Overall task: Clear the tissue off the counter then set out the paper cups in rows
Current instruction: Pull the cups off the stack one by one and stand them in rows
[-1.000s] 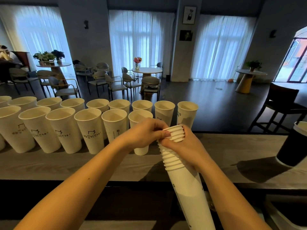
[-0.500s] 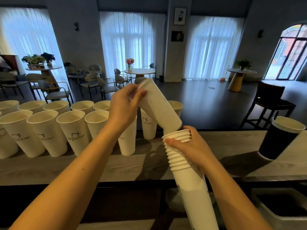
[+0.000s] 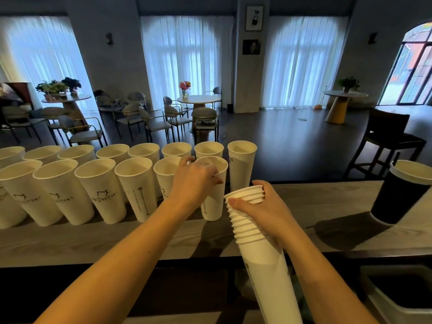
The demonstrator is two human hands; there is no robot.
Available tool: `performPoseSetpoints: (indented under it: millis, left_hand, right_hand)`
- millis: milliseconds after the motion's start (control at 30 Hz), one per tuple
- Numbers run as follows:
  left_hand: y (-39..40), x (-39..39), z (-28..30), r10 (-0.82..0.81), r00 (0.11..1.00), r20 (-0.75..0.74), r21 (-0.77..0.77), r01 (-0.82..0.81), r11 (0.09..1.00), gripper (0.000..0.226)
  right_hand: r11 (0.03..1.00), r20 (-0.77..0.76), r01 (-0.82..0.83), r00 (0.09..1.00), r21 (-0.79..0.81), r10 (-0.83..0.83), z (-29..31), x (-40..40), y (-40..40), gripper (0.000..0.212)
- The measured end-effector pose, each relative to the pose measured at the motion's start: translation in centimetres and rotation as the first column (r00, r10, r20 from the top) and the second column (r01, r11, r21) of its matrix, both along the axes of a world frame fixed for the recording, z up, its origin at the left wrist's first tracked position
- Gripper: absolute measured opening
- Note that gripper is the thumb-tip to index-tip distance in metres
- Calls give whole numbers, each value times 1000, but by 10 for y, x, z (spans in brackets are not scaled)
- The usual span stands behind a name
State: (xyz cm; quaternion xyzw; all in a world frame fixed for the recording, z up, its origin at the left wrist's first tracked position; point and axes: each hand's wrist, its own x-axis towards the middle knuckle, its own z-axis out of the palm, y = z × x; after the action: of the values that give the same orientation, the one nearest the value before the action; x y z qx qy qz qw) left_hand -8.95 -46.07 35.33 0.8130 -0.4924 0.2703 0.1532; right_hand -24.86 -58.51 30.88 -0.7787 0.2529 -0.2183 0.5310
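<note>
Head view looked down over two bare forearms reaching out across a grey wooden table (image 3: 70, 244). Nearest the camera, the right hand (image 3: 264, 213) gripped a tilted stack of nested white paper cups (image 3: 259, 249), fingers curled round the ribbed rims near its top and the thumb lying across the front; the lower end of the stack ran down past the near edge of the table and out of the picture. Just beside it, to the left, the left hand (image 3: 195, 183) held a single white cup (image 3: 214, 195) that stood upright on the table, its fingers bent over the rim and pinching the wall. That cup stood at the right end of the front row (image 3: 93, 190) of upright white cups, some printed with a small dark logo. Directly behind stood a back row (image 3: 145, 152) of the same cups, reaching one cup further right. Well apart, at the right end of the table, stood a black cup (image 3: 397, 197) with a white rim. Beyond the table lay a dark floor with round café tables (image 3: 198, 99), chairs, vases of flowers and tall curtained windows.
</note>
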Motion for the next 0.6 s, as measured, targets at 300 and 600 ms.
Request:
performPoseSetpoints:
  millis: [300, 600]
  left_hand:
    - [-4, 12, -6, 3, 998, 66, 19, -4, 1000, 20]
    - [2, 0, 5, -88, 996, 24, -75, 90, 993, 37]
  right_hand:
    - [1000, -4, -8, 1000, 9, 8, -6, 14, 1, 102]
    - [1000, -11, 3, 1000, -11, -3, -3, 16, 1, 101]
